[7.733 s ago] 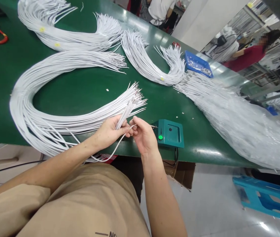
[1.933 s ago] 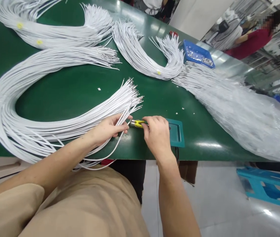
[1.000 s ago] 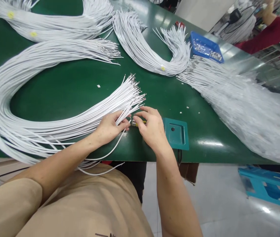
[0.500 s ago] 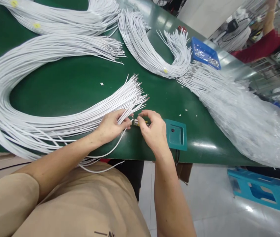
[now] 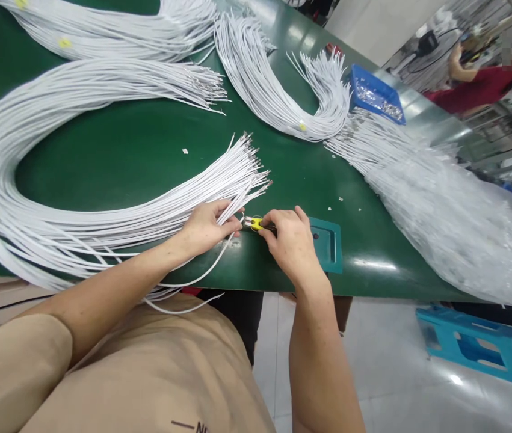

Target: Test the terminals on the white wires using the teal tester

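Note:
My left hand [image 5: 213, 228] is closed round a few white wires [image 5: 234, 208], with thumb and forefinger pinched near a wire's end. That end meets the metal tip of a small yellow-and-metal tool [image 5: 256, 223], whose exact kind I cannot make out. My right hand [image 5: 289, 243] grips the tool's dark rear part between thumb and fingers. Behind and left of the hands, a large looped bundle of white wires [image 5: 57, 96] lies on the green table [image 5: 115, 153]. Its bare ends fan out above my left hand.
A teal tray-like block [image 5: 328, 243] sits right of my right hand. Farther right lie a plastic-wrapped wire bundle [image 5: 454, 204] and a blue bin [image 5: 375, 93] of small metal parts. A blue stool [image 5: 476, 349] stands on the floor. A person in a red sleeve [image 5: 476, 90] is beyond.
My right hand has shifted right along the tool, leaving more of its yellow part showing. My left hand stays at the wires. The other person's arm has come down.

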Demonstrator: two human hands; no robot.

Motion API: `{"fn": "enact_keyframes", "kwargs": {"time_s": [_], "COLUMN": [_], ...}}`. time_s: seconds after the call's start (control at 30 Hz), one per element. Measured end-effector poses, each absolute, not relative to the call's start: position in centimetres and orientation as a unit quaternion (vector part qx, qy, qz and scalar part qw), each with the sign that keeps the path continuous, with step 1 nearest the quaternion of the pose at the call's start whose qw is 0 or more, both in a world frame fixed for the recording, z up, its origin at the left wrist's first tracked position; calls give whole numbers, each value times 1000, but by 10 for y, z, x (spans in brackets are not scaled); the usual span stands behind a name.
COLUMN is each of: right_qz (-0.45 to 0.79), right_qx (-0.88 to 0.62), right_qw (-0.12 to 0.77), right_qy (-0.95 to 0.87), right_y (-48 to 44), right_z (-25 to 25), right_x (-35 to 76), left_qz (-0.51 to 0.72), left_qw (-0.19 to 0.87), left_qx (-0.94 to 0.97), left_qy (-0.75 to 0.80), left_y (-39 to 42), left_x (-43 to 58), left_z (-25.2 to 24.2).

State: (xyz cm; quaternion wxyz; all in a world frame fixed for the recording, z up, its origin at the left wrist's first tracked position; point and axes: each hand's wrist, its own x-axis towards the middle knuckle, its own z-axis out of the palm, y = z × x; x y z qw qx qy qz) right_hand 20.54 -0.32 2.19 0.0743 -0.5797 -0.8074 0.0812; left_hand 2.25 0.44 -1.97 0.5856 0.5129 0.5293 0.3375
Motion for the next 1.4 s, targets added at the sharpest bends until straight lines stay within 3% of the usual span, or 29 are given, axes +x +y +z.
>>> {"fn": "enact_keyframes", "kwargs": {"time_s": [0.43,0.83,1.0,1.17,1.3,1.4], "right_qz": [57,64,101,71,205,315], "right_qx": [-569,-562,-453,-454,-474,-532], "right_qw": [82,217,121,36,10,93], "right_qy": [-816,-796,-877,-887,-856,-781], "right_y": [-1,-37,-64,-83,-94,-82], "right_z": [17,28,9,2,19,34], "right_x": [211,176,143,125,126,138], "left_qz": [306,308,343,348,379,392], "left_qw": [508,615,628,672,681,686], "left_qx": [580,506,489,441,388,399], "left_qy": [559,521,498,483,493,466], "left_y": [4,9,4,-1,-7,-17], "left_x": [26,20,11,7,5,4], "left_z": [-30,-23,-18,-8,-3,-2]}}
